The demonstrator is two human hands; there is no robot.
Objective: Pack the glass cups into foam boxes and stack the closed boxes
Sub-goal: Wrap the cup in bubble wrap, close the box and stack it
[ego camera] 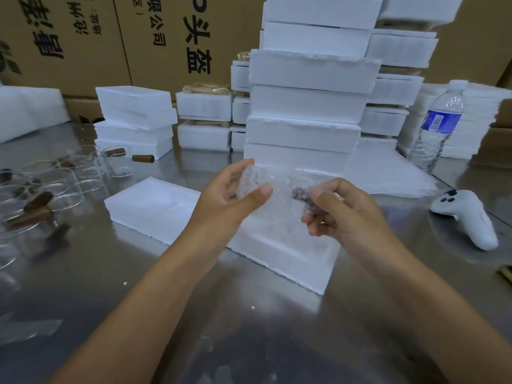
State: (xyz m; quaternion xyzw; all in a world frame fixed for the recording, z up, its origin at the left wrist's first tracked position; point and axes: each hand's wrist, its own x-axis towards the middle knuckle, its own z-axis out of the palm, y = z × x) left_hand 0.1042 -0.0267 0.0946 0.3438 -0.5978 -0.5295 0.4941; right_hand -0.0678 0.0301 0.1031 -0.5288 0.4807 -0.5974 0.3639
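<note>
While the wrapped glass cup (279, 187) hangs above the foam box (291, 256), left hand (230, 195) fingers (243, 165) half-curl round it, right hand (343, 214) fingers (318, 217) pinch it.

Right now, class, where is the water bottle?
Head view, right side: the water bottle stands upright behind the white controller, beside the stacked foam boxes.

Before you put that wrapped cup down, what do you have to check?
1. Cup wrapped: ok.
2. Left hand and right hand both hold it: ok.
3. Box under the hands is open: ok.
4. Box hollow is free: cannot tell, the hands and cup hide most of it.
5. Lid lies close by, left of the box: ok.
</note>
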